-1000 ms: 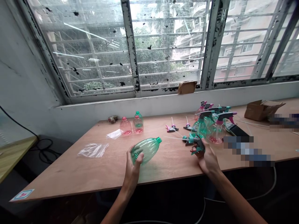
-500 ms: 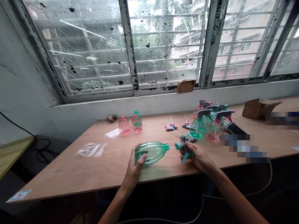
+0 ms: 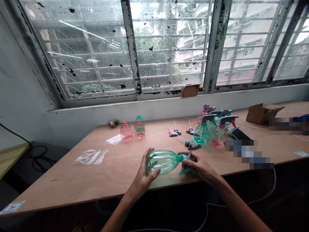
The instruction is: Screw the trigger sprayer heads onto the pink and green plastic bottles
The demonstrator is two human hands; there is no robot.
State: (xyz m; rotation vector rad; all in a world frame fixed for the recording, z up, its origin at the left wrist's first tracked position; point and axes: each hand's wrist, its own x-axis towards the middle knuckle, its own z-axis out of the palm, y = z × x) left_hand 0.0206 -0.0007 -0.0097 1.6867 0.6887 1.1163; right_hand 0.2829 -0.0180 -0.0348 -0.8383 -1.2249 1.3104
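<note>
Holding green bottle (image 3: 165,161) by base in left hand (image 3: 144,178), right hand (image 3: 202,167) clamped on sprayer (image 3: 190,156) at neck

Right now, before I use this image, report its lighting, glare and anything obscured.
Head view: the window is bright, pale in places, with glare streaks on its left pane; head view: under the table it falls nearly black; head view: pixelated patches mask parts of the right side; head view: the held green bottle shows no strong blur.
</note>
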